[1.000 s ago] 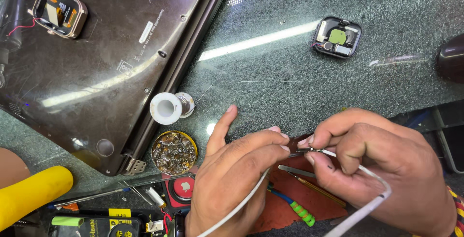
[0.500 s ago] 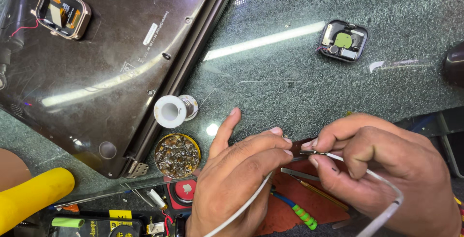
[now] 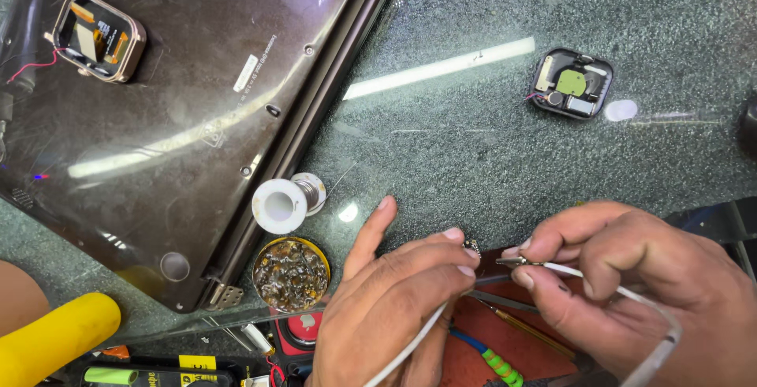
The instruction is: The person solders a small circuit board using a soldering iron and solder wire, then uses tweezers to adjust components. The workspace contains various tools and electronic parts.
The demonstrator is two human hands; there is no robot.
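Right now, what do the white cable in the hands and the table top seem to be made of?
The white cable, pinched by the left hand and the right hand, looks like soft matte plastic or rubber: it bends in smooth curves. The table top looks like polished speckled stone under glass, since it mirrors a lamp sharply.

Left hand [image 3: 398,308] pinches a tiny dark component [image 3: 472,246] at its fingertips, white cable [image 3: 410,347] running beneath the palm. Right hand [image 3: 631,284] grips a thin metal-tipped tool [image 3: 512,261] with a white cord, tip just beside the component. Solder spool [image 3: 282,201] lies left of the left hand; round tin of flux [image 3: 291,273] just below the spool. Closed laptop [image 3: 181,103] up-left of the spool; opened watch case [image 3: 572,84] well right of it.
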